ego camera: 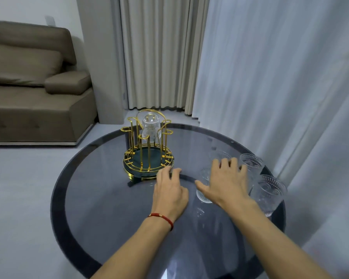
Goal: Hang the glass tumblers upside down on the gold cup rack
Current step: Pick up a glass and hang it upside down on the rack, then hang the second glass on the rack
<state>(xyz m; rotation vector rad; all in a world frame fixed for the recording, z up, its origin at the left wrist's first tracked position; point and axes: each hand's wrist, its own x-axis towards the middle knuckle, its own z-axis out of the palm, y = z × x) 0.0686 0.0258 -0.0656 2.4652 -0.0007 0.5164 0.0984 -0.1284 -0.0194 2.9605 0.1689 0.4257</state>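
Tumbler [150, 125] hangs inverted on gold rack [147, 156].

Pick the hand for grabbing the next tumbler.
Right. The right hand is spread open over the tumblers at the table's right edge. The left hand lies near the rack, farther from them.

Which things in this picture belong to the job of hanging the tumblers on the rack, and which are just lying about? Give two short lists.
Part of the job:
gold cup rack
hung tumbler
tumbler under the right hand
two tumblers at the table's right edge
left hand
right hand

Just there:
glass table
brown sofa
curtains
red wrist cord
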